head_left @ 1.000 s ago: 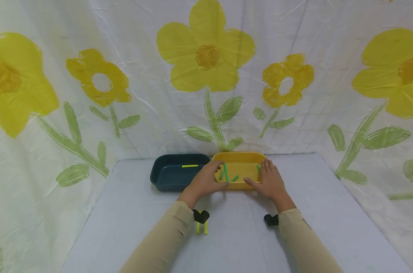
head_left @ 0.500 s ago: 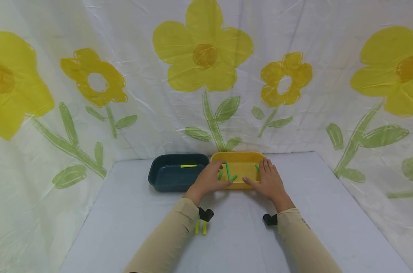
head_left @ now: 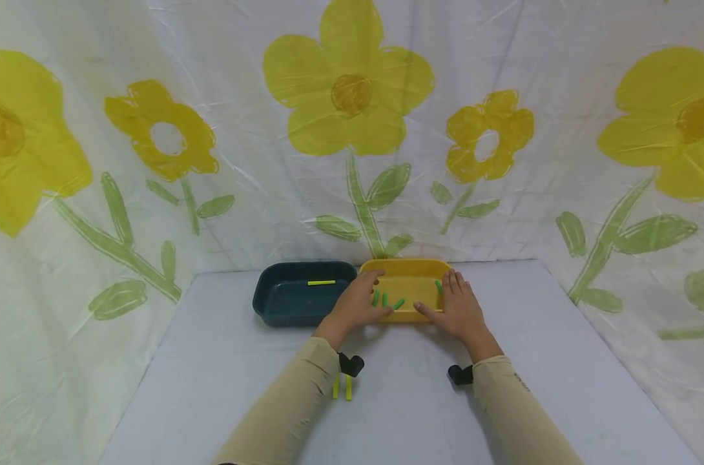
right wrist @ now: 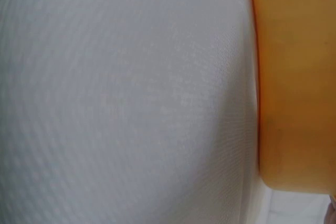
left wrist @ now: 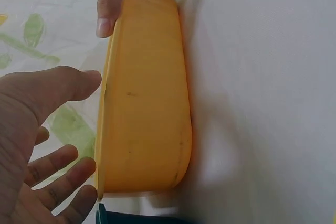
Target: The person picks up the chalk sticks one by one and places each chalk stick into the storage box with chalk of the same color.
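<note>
My left hand (head_left: 354,307) hovers over the left end of a yellow tray (head_left: 413,317), its fingers and thumb spread with nothing between them. Inside that tray lie several short green sticks: one upright-pointing green stick (head_left: 385,299) under the hand, another slanted green stick (head_left: 398,303) beside it, and a green stick (head_left: 438,286) at the right end. My right hand (head_left: 464,315) rests on the tray's right end, fingers straight and thumb at the near rim. In the left wrist view the tray's outer side shows between both hands; the right wrist view does not plainly show the right hand's fingers.
A dark teal tray (head_left: 294,320) stands directly left of the yellow one, with one yellow stick (head_left: 321,283) in it. Two more yellow sticks (head_left: 349,389) lie on the white tabletop (head_left: 404,400) near my left forearm. A flowered curtain (head_left: 259,219) hangs behind.
My left hand shifted slightly right, then let go of a green stick, which has dropped into the yellow tray. The right hand has stayed on the tray.
</note>
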### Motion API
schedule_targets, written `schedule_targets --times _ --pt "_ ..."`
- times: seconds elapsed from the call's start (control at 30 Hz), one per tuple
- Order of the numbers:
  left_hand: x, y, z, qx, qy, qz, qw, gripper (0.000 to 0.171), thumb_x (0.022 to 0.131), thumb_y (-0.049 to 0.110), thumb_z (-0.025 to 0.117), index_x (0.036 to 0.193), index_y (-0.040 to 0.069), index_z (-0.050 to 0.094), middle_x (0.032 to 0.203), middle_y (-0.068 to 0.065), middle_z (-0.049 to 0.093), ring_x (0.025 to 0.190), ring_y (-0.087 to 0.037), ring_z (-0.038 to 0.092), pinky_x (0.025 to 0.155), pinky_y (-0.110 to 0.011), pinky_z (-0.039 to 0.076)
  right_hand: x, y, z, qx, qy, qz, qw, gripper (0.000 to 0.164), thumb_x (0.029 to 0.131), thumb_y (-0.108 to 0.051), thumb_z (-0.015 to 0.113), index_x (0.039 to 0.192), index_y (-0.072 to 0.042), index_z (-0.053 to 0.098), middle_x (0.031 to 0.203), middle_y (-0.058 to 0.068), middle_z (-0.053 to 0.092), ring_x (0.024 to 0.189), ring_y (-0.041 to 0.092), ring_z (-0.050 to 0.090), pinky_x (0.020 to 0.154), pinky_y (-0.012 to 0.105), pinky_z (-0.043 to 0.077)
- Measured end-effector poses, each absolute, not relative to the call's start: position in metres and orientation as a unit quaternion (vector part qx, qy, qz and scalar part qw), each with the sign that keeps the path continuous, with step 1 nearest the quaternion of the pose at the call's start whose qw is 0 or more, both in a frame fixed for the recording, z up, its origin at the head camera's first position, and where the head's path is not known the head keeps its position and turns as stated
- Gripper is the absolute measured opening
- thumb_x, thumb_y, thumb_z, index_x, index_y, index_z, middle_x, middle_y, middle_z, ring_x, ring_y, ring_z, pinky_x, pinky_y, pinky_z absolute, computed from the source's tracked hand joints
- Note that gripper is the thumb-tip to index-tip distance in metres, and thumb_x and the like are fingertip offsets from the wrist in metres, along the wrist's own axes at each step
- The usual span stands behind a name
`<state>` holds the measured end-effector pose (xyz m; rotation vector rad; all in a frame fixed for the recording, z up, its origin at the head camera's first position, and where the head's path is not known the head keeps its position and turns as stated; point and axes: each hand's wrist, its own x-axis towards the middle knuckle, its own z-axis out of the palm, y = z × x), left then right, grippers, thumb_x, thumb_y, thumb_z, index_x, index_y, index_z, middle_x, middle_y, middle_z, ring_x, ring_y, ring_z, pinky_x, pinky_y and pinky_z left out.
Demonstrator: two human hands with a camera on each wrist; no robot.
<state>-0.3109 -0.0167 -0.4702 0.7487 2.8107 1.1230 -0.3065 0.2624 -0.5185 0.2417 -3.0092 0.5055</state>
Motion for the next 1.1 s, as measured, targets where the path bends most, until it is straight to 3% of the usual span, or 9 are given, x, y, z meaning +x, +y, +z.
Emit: schedule_targets --times 0.33,0.57,0.83,1.1 --pt "-0.304 -0.04 -0.464 0.244 0.89 0.384 -0.005 0.073 0.095 0.029 0.081 0.158 0.012 0.048 0.148 -0.015 0.055 0.133 -0.039 0.059 0.108 -0.052 0.053 -0.307 0.26 -0.519 0.082 -0.982 0.165 0.04 0.123 0.097 -0.081 0.048 0.165 0.013 0.007 0.175 0.031 0.006 0.165 0.046 0.005 0.134 0.059 0.007" --pt "-0.302 -0.064 -0.464 0.221 0.899 0.376 -0.029 0.072 0.096 0.034 0.08 0.158 0.013 0.049 0.145 -0.014 0.056 0.129 -0.033 0.06 0.107 -0.049 0.054 -0.305 0.262 -0.516 0.082 -0.982 0.167 0.041 0.123 0.097 -0.081 0.049 0.165 0.013 0.007 0.175 0.031 0.006 0.165 0.047 0.005 0.134 0.06 0.007" --pt "-0.296 -0.088 -0.467 0.185 0.92 0.343 -0.045 0.066 0.096 0.041 0.079 0.151 0.012 0.057 0.147 -0.008 0.057 0.137 -0.028 0.058 0.116 -0.048 0.05 -0.309 0.265 -0.522 0.081 -0.983 0.161 0.039 0.124 0.096 -0.083 0.046 0.165 0.012 0.004 0.175 0.03 0.004 0.165 0.046 0.003 0.134 0.06 0.005" --pt "-0.294 -0.109 -0.472 0.16 0.931 0.321 -0.068 0.059 0.096 0.042 0.079 0.144 0.012 0.062 0.142 -0.007 0.06 0.134 -0.028 0.059 0.115 -0.049 0.05 -0.308 0.263 -0.521 0.08 -0.983 0.162 0.037 0.124 0.096 -0.083 0.046 0.165 0.012 0.005 0.175 0.031 0.003 0.164 0.047 0.004 0.134 0.06 0.005"
